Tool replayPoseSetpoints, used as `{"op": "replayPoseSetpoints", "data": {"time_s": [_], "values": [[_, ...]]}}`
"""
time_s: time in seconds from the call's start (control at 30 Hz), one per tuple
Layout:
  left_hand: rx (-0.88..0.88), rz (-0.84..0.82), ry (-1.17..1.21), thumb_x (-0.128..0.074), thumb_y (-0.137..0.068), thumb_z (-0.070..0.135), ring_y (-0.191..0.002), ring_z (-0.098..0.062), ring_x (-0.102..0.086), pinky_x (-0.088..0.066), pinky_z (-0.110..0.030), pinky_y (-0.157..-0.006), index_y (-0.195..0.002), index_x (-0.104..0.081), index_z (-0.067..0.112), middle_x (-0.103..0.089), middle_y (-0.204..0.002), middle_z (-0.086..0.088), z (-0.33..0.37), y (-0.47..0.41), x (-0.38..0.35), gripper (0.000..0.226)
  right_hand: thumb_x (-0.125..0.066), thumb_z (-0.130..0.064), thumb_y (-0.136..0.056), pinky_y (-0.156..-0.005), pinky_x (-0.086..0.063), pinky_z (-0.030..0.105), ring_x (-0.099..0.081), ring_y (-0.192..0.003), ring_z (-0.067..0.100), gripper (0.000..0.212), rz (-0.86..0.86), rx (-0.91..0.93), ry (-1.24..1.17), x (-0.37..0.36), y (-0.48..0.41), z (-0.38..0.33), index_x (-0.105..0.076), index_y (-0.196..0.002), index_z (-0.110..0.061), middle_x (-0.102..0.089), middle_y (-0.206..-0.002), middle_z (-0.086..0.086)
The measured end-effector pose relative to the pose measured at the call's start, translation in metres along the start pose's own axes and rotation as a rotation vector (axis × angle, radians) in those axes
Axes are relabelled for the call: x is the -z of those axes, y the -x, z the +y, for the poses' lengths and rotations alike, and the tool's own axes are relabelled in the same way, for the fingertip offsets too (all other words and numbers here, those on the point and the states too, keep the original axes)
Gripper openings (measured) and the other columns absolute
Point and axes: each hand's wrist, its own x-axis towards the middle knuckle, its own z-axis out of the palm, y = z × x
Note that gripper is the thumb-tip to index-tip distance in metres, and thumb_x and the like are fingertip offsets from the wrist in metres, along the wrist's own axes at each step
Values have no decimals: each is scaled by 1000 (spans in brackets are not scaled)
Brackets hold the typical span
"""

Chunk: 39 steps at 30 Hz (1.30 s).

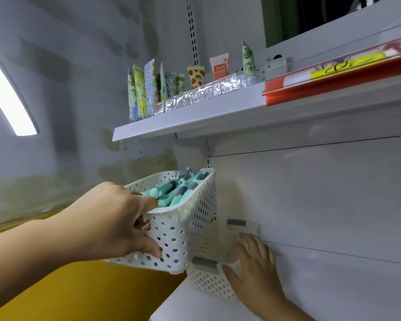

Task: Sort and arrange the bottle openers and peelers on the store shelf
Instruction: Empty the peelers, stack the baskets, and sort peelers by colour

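My left hand (116, 218) grips the near rim of a white perforated basket (190, 218) and holds it up in the air, tilted. Inside lie several teal and grey peelers or openers (171, 189). Below and to the right, a second white perforated basket (208, 280) sits on the lower shelf (183, 304), with grey-topped clear clips on its rim. My right hand (252, 267) rests against that second basket's right side, fingers spread. What the lower basket holds is hidden.
An upper white shelf (195, 121) carries several hand-cream tubes (148, 89) behind a clear divider strip. A red and yellow price strip (333, 72) runs along a higher shelf at right. White back panels fill the right. A yellow surface (79, 290) lies below left.
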Motion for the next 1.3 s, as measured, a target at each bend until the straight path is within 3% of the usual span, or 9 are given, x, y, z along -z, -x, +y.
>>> {"op": "replayPoseSetpoints", "data": {"time_s": [0.13, 0.23, 0.33, 0.43, 0.53, 0.7, 0.87, 1.0, 1.3], "values": [[-18, 22, 60, -51, -64, 81, -38, 9, -35, -28, -3, -37, -66, -37, 43, -33, -52, 32, 36, -28, -7, 40, -53, -48, -89, -81, -35, 0, -43, -122, 9, 25, 106, -283, -626, 50, 40, 0, -43, -110, -40, -43, -131, -12], [17, -53, 60, -53, -66, 78, -54, -3, -44, -29, -9, -47, -71, -37, 35, -53, -68, 17, 79, -57, -31, 46, -70, -10, -81, -65, -43, 0, -60, -104, 6, 52, 172, -428, -976, 85, 79, 10, -46, -119, -38, -49, -129, -17], [17, -69, 145, -53, -73, 75, -58, -8, -43, -26, -12, -49, -70, -33, 31, -50, -70, 13, 128, -89, -59, 48, -79, -13, -47, -61, -51, 12, -66, -98, 15, 89, 184, -444, -1126, 114, 103, 17, -41, -118, -52, -44, -125, -30], [-29, -50, 249, -57, -77, 69, -59, -11, -38, -19, -13, -46, -74, -38, 26, -47, -71, 11, 174, -117, -89, 47, -82, -11, -46, -73, -53, 20, -65, -101, 5, 98, 262, -436, -1003, 129, 117, 29, -37, -118, -59, -44, -123, -36], [-60, -64, 388, -63, -78, 58, -66, -16, -42, -22, -24, -48, -79, -40, 24, -57, -79, 1, 220, -137, -119, 41, -76, 14, -64, -93, -48, 29, -56, -115, 11, 86, 407, -503, -918, 139, 129, 51, -45, -127, -37, -53, -133, -6], [-86, 41, 620, -62, -83, 48, -87, -26, -61, -33, -26, -65, -96, -54, 18, -67, -96, -5, 272, -152, -158, 33, -72, 19, -65, -69, -51, 9, -63, -100, 1, 87, 410, -616, -849, 159, 154, 91, -46, -132, -30, -60, -123, -7], [-85, 324, 881, -42, -85, 54, -60, -16, -53, -35, -24, -52, -87, -58, 14, -63, -70, 0, 293, -160, -176, 44, -74, 23, -61, -67, -56, 20, -69, -90, 4, 80, 445, -631, -859, 168, 153, 108, -54, -119, -29, -65, -113, -3], [109, 350, 1072, -32, -86, 54, -81, -4, -52, -44, -24, -70, -84, -60, 25, -60, -84, 12, 274, -155, -192, 40, -82, 8, -62, -84, -50, 31, -64, -96, 7, 70, 522, -694, -740, 163, 154, 112, -54, -110, -35, -65, -111, -12], [616, -255, 1895, -40, -98, 40, -101, 3, -53, -42, -20, -82, -127, -41, 31, -56, -116, 13, 248, -148, -243, 30, -85, -21, -62, -83, -52, 37, -57, -104, 13, 63, 408, -764, -532, 170, 126, 113, -53, -113, -42, -57, -120, -7]]}}
